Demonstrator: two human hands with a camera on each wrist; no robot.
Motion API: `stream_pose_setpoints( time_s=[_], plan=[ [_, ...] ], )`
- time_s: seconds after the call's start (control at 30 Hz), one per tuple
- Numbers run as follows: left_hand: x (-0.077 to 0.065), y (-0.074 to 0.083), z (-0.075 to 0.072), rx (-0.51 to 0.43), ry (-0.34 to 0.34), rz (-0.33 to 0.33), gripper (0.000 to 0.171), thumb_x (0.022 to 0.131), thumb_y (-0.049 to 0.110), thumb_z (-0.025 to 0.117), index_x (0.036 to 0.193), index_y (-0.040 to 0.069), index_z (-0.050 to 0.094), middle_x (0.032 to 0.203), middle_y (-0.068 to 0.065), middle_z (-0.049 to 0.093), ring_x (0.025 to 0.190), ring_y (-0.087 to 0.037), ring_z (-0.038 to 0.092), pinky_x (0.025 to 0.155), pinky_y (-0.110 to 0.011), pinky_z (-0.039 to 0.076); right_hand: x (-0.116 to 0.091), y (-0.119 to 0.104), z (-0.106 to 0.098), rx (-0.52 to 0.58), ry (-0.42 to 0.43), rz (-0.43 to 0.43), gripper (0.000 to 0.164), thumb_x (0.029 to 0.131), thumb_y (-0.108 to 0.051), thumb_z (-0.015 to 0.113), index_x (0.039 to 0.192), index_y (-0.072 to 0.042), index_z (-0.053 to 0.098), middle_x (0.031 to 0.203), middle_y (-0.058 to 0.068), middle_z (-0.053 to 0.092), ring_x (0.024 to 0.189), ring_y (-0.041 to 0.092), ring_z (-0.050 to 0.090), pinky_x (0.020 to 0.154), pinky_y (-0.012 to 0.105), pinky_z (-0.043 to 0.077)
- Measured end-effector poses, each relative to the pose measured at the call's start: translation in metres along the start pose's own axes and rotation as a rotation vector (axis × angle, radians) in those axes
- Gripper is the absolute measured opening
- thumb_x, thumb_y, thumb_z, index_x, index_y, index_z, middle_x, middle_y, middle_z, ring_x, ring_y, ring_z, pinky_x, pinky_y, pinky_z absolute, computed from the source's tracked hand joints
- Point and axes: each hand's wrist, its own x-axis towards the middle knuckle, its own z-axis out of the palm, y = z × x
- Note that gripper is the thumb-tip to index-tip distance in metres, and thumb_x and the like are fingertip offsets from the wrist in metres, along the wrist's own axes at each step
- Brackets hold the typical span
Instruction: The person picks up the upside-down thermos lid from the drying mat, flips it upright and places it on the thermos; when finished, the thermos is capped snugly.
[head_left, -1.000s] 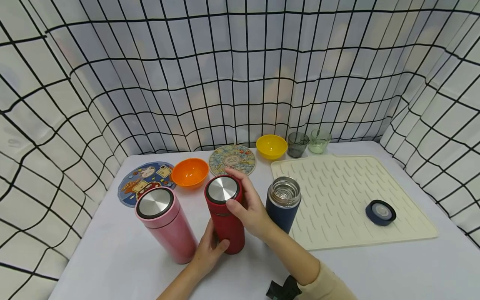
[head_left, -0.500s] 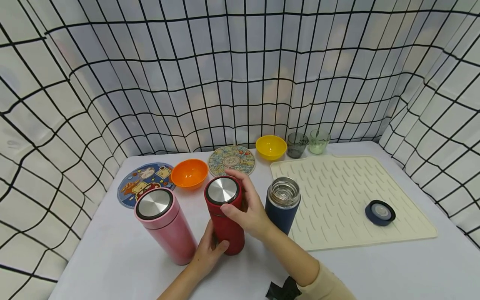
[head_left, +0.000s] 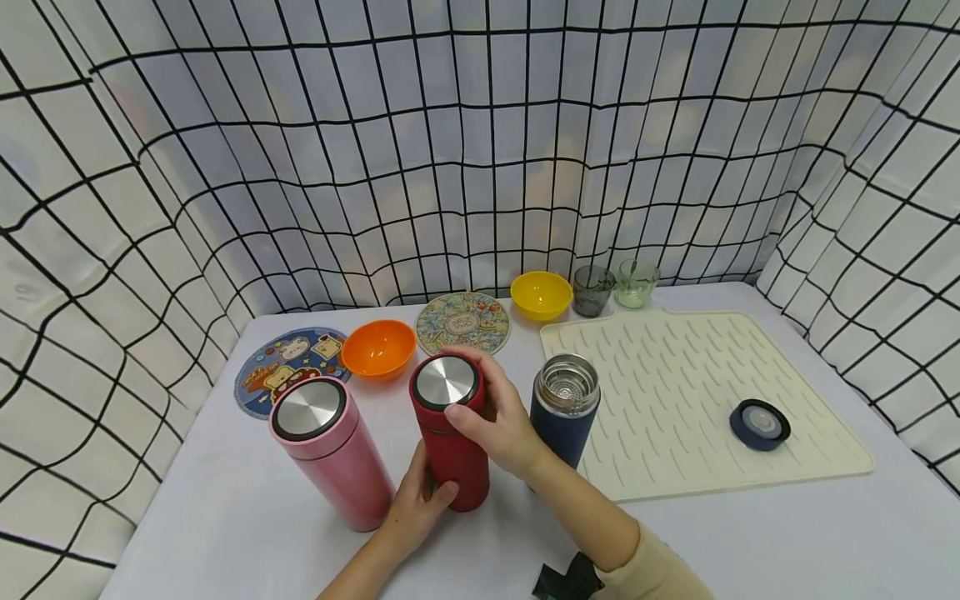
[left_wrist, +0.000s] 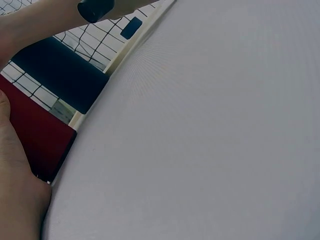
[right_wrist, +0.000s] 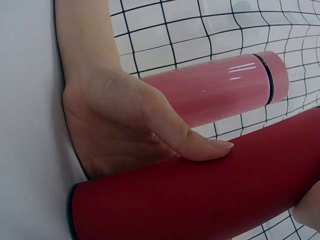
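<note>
A red thermos (head_left: 459, 458) with a brushed-metal disc on its lid stands upright between both hands. Low on its body, my left hand (head_left: 414, 508) grips it, thumb on the near side; the other fingers are mostly hidden behind. My right hand (head_left: 510, 425) holds the lid (head_left: 446, 381) from the right, with the thumb at the front rim and fingers round the far side. To the left stands a capped pink thermos (head_left: 345, 467). A navy thermos (head_left: 564, 425), lidless with a strainer in its mouth, stands just right of the red one, partly behind the right forearm.
A navy lid (head_left: 760, 425) lies on the cream draining mat (head_left: 675, 400) at right. Along the back are an orange bowl (head_left: 378, 348), a yellow bowl (head_left: 542, 296), two glasses (head_left: 593, 292) and two round patterned mats (head_left: 463, 322). Grid-patterned cloth (head_left: 480, 167) surrounds the table.
The right hand's fingers and thumb have shifted slightly around the red thermos's lid. The left hand and the thermoses stay in place.
</note>
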Motion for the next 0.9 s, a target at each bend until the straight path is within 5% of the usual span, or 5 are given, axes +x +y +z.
stream_pose_setpoints(
  time_s=[0.17,0.4,0.53,0.67,0.9],
  plan=[
    [-0.0001,-0.0003,0.0003,-0.014,-0.003,-0.002,0.060,0.090,0.016,0.058,0.140,0.011,0.025,0.126,-0.002,0.046,0.116,-0.012,0.044,0.096,-0.020,0.036,-0.0016,0.0000,0.0053,0.015,0.077,0.010,0.073,0.075,-0.034,0.075,0.127,-0.006,0.032,0.117,0.013,0.049,0.106,0.023,0.050,0.087,0.038,0.047],
    [0.0009,-0.0011,0.0004,-0.010,-0.001,0.016,0.059,0.091,0.020,0.058,0.140,0.011,0.026,0.126,-0.004,0.046,0.115,-0.014,0.045,0.095,-0.022,0.037,0.0003,-0.0026,-0.0009,-0.016,-0.042,0.001,0.060,0.085,-0.025,0.046,0.139,-0.004,0.029,0.126,0.019,0.045,0.111,0.023,0.047,0.096,0.043,0.039],
    [0.0009,-0.0007,0.0003,-0.012,-0.006,0.023,0.059,0.091,0.020,0.058,0.140,0.010,0.026,0.126,-0.003,0.046,0.116,-0.013,0.044,0.096,-0.022,0.037,-0.0004,-0.0035,0.0004,0.025,-0.001,0.005,0.057,0.085,-0.026,0.059,0.130,0.000,0.035,0.121,0.018,0.049,0.107,0.024,0.050,0.091,0.038,0.044],
    [0.0008,-0.0001,0.0000,-0.016,-0.009,0.030,0.062,0.090,0.020,0.058,0.141,0.009,0.024,0.129,-0.001,0.045,0.118,-0.011,0.043,0.097,-0.020,0.035,-0.0027,-0.0036,0.0040,-0.042,0.035,0.018,0.074,0.077,-0.035,0.073,0.129,-0.007,0.029,0.121,0.011,0.046,0.109,0.023,0.048,0.088,0.037,0.046],
    [0.0001,-0.0018,-0.0002,-0.007,-0.004,0.037,0.058,0.091,0.023,0.057,0.139,0.009,0.027,0.126,-0.003,0.047,0.115,-0.013,0.045,0.095,-0.022,0.037,-0.0012,-0.0051,0.0006,-0.009,-0.018,0.003,0.054,0.089,-0.026,0.046,0.137,-0.004,0.032,0.126,0.017,0.046,0.111,0.025,0.047,0.096,0.040,0.039]
  ],
)
